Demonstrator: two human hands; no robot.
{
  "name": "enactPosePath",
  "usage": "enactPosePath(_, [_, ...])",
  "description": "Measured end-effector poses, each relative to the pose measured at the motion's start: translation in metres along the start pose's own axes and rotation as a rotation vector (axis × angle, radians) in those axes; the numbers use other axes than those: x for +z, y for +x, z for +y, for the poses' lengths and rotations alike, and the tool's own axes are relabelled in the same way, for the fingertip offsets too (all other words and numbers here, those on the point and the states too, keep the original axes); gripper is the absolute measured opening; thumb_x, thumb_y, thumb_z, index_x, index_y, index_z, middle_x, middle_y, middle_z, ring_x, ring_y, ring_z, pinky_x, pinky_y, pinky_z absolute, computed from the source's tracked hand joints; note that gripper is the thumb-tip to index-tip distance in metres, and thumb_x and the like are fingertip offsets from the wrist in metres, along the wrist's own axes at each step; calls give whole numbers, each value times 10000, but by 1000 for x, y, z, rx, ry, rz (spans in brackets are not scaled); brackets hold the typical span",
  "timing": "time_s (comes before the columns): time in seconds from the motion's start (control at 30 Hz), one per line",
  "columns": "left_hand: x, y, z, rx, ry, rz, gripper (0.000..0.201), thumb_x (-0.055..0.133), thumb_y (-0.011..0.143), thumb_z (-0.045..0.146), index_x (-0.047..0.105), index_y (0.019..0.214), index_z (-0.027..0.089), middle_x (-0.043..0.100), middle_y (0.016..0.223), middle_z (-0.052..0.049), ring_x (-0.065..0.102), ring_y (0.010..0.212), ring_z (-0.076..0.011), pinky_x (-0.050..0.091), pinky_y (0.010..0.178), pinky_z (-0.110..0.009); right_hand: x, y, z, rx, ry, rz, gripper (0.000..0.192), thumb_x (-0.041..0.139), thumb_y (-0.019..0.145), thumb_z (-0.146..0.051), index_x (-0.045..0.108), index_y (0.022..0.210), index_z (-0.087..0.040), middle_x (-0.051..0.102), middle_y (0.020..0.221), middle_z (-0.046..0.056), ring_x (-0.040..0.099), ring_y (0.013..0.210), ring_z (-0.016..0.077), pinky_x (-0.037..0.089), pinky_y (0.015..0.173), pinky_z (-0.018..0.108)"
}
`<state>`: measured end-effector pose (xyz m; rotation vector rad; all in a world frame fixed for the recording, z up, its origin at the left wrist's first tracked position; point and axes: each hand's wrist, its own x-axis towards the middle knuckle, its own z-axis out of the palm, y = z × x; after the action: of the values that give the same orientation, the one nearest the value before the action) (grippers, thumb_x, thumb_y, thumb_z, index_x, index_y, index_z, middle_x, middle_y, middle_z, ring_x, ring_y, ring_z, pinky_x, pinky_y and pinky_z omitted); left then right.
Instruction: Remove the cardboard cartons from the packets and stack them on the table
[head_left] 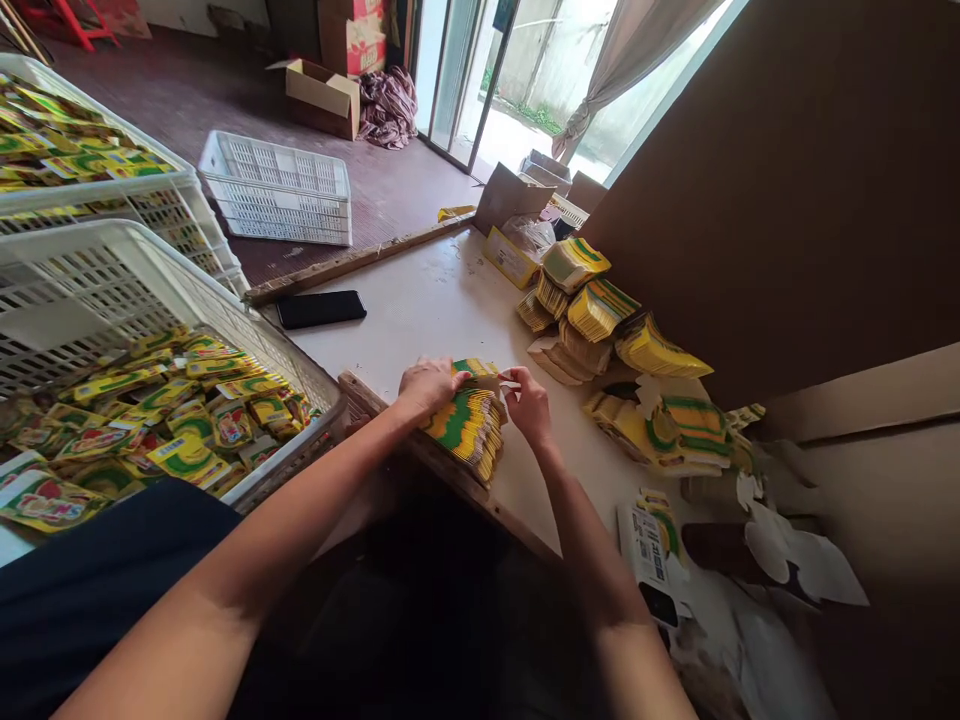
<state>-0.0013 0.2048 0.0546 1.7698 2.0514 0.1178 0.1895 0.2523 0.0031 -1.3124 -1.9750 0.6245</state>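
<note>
My left hand (431,385) is closed over a yellow-and-green printed card packet (474,370), its thumb pressed on the top face. Under and in front of that packet, a fanned stack of the same yellow-and-green card packets (461,430) lies along the table's near edge. At the packet's right end, my right hand (527,405) pinches a small whitish piece between thumb and fingers; what it is cannot be made out. The white table (420,300) carries all of this, edged by a wooden strip.
A black phone (321,309) lies at the table's left. White crates (97,250) of yellow packets stand left. More stacked card bundles (589,305) sit right, near a cardboard box (510,195). A white crate (277,185) rests on the floor. A brown panel (787,180) borders the right.
</note>
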Motion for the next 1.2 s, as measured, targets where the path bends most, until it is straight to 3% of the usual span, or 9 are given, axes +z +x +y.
enactPosePath(0.23, [-5, -1, 3, -25, -40, -27, 520, 287, 962, 526, 570, 1199, 160, 658, 1168, -148, 549, 1176, -265, 463, 924, -332, -6, -13, 2, -39, -160, -5, 125, 507, 754, -156, 566, 818, -246, 703, 810, 25, 668, 785, 204, 504, 757, 306])
enactPosePath(0.37, [-6, -2, 3, -36, -59, -41, 518, 295, 959, 531, 566, 1207, 166, 649, 1190, -145, 558, 1165, -261, 454, 931, -324, -8, -13, 3, -34, -188, -24, 138, 504, 733, -146, 546, 828, -238, 704, 829, 36, 677, 819, 217, 508, 770, 321])
enactPosePath(0.5, [-5, -1, 2, -29, -66, -37, 528, 284, 959, 533, 560, 1213, 162, 648, 1192, -146, 547, 1174, -267, 451, 933, -329, -7, 3, 2, -28, -176, -90, 199, 517, 670, -90, 506, 802, -239, 704, 820, 4, 699, 844, 198, 518, 769, 297])
enactPosePath(0.83, [-4, 0, 0, 14, -26, -26, 551, 254, 957, 546, 566, 1214, 172, 668, 1168, -138, 549, 1173, -261, 459, 903, -321, -12, 45, -12, 33, -203, -235, 242, 562, 613, -3, 517, 693, -227, 686, 652, -55, 669, 659, 144, 498, 654, 235])
enactPosePath(1.2, [-1, 0, -3, 50, -29, 16, 436, 376, 934, 478, 589, 1196, 202, 684, 1171, -115, 578, 1145, -264, 466, 888, -325, 14, 38, -24, 155, -273, -85, 173, 633, 705, -61, 591, 802, -198, 644, 644, -2, 635, 685, 190, 473, 684, 292])
